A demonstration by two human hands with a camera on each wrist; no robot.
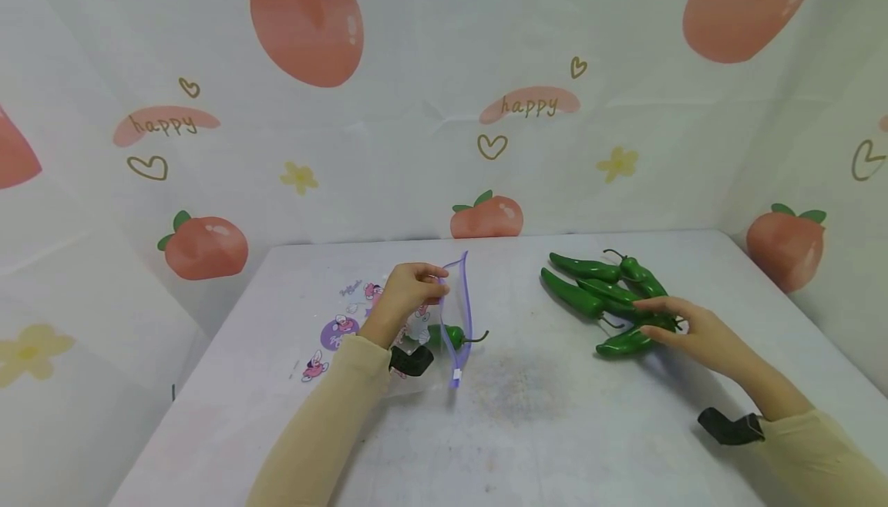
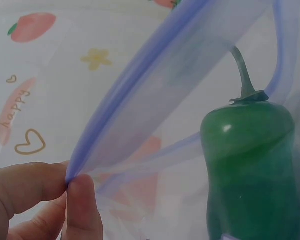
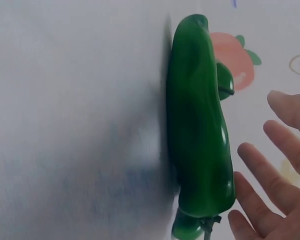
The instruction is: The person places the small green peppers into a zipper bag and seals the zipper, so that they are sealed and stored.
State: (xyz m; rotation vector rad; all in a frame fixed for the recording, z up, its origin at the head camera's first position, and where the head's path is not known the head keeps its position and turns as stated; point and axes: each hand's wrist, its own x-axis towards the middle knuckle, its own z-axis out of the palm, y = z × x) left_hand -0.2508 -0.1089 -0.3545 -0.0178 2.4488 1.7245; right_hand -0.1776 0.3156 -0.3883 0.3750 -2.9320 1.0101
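My left hand pinches the upper part of a clear zip bag's purple-edged mouth between thumb and fingers. The bag's mouth gapes toward the right. A green pepper lies in the bag, its stem poking out past the rim; in the left wrist view this pepper stands large beside the pinched edge. Over on the right, my right hand hovers by a pile of green peppers, fingers spread and holding nothing. Nearest to it is the front pepper, seen lengthwise in the right wrist view.
A white table carries everything, with a faint dark smudge near its middle. A slider sits at the near end of the bag's mouth. Behind and at both sides hangs a white cloth printed with peaches, hearts and flowers.
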